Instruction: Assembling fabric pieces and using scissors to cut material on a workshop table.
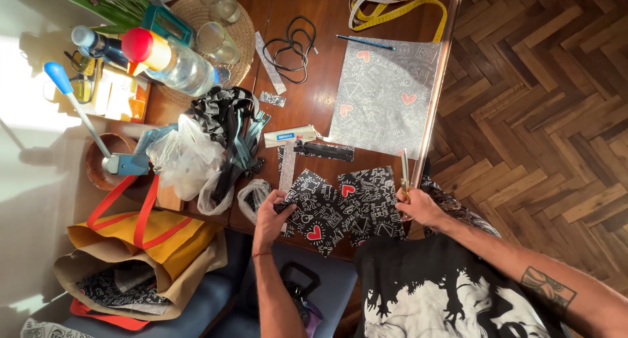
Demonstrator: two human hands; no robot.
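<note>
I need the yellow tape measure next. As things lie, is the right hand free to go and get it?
Probably not at once: the right hand grips scissors at the table's near edge. The tape measure lies uncovered at the far edge beyond the grey patterned sheet, so the path looks open.

Plastic bottle [171, 63] on the table [314, 96], woven mat [242, 34] with glasses [218, 42] behind it, black cord [292, 47] right of it, yellow tape measure [409, 7] far right, paper bag [131, 253] below it.

A small white packet [288, 136] with a blue label lies mid-table.
</note>
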